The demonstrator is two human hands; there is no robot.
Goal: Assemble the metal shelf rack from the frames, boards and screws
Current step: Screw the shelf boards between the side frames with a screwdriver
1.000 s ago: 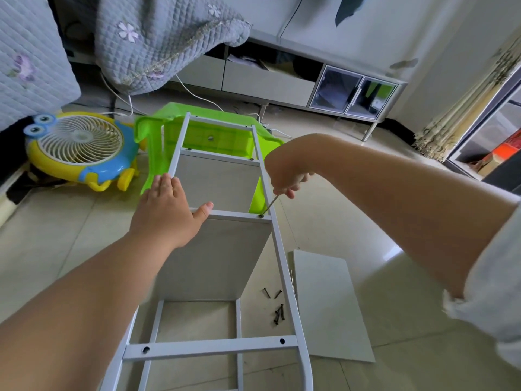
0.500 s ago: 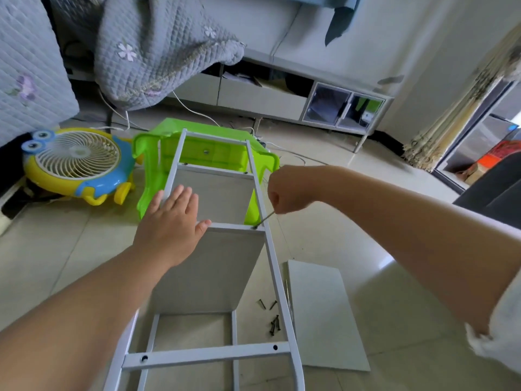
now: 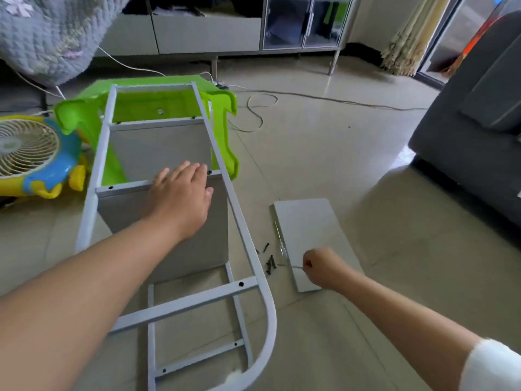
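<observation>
Green stool (image 3: 225,128), toy fan (image 3: 31,153), sofa (image 3: 476,114)

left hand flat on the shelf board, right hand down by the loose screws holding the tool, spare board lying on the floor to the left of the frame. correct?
Not quite. The spare board lies on the floor to the right of the frame, not the left; the head view shows it. The rest holds: the left hand lies flat on the shelf board, and the right hand grips the thin tool beside the loose screws.

Matt painted metal frame (image 3: 245,235), glossy green plastic stool (image 3: 225,108), quilted cloth blanket (image 3: 50,38), shiny tiled floor (image 3: 352,165).
</observation>
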